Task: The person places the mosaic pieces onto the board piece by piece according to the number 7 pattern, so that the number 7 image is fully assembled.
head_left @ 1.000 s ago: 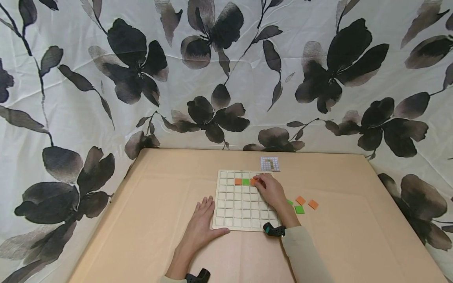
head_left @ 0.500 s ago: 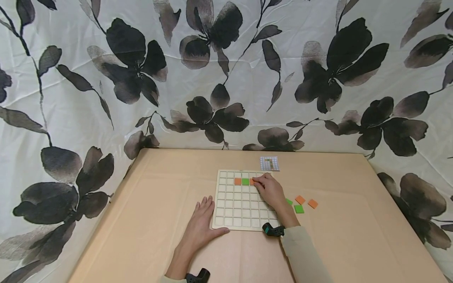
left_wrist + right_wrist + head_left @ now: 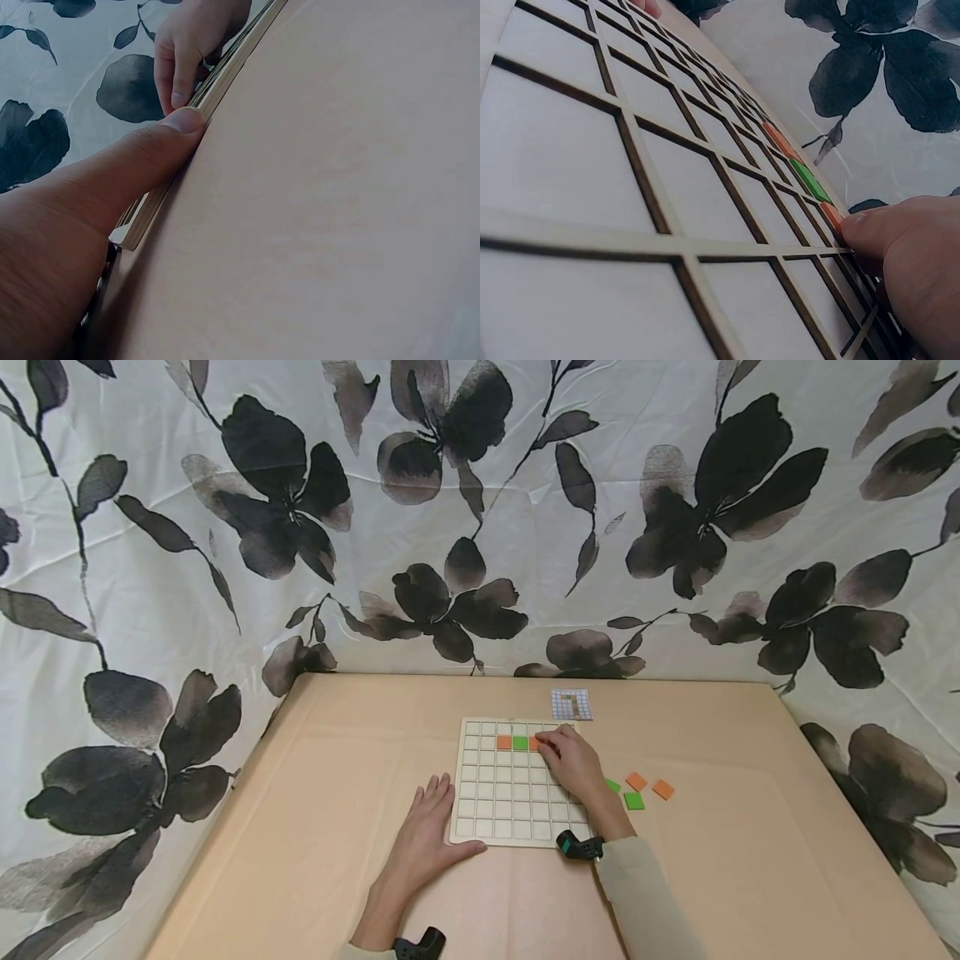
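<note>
A pale wooden grid board (image 3: 510,814) lies on the table. In its second row from the back sit an orange tile (image 3: 504,742) and a green tile (image 3: 520,742) side by side. My right hand (image 3: 576,766) reaches over the board's right side, thumb and fingers pinching another orange tile (image 3: 831,215) right beside the green one; its right part is hidden by the fingertips. My left hand (image 3: 429,835) rests spread at the board's front left corner. In the left wrist view its thumb (image 3: 184,120) presses the board's edge (image 3: 225,86).
Right of the board lie loose orange tiles (image 3: 663,789) and green tiles (image 3: 634,801), one partly behind the right forearm. A small card (image 3: 572,704) printed with a coloured grid pattern lies behind the board. A floral cloth (image 3: 570,552) hangs beyond the table's back edge (image 3: 405,675).
Almost nothing differs. The head view has shifted very slightly; both hands keep their places, with the right fingertips still at the orange tile.
</note>
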`<state>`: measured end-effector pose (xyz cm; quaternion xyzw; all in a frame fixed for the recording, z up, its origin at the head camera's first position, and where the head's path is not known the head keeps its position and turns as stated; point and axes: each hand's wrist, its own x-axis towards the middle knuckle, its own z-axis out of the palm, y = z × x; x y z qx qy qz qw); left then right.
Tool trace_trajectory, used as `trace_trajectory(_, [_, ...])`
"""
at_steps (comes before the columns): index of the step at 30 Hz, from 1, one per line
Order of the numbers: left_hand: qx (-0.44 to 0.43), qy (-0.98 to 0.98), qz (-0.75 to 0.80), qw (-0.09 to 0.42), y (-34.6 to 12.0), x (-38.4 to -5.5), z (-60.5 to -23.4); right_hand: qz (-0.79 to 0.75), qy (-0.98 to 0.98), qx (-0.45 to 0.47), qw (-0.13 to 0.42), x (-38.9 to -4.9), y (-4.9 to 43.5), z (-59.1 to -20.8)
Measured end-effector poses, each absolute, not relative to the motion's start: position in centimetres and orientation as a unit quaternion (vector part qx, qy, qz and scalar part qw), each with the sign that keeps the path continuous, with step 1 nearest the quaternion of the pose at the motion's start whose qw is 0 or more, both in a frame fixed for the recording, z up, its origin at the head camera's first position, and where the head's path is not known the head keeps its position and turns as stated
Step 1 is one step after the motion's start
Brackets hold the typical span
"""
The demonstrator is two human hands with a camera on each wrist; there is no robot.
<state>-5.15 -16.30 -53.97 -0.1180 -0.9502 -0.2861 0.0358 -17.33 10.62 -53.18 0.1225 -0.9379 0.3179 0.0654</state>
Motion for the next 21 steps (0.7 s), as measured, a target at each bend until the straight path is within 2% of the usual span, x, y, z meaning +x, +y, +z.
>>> trace_trajectory(21, [-0.129,-0.947,-0.291,0.039,-16.83,-4.93,-54.31,0.324,-0.937,0.130,0.031,-16.54,10.65,-52.40])
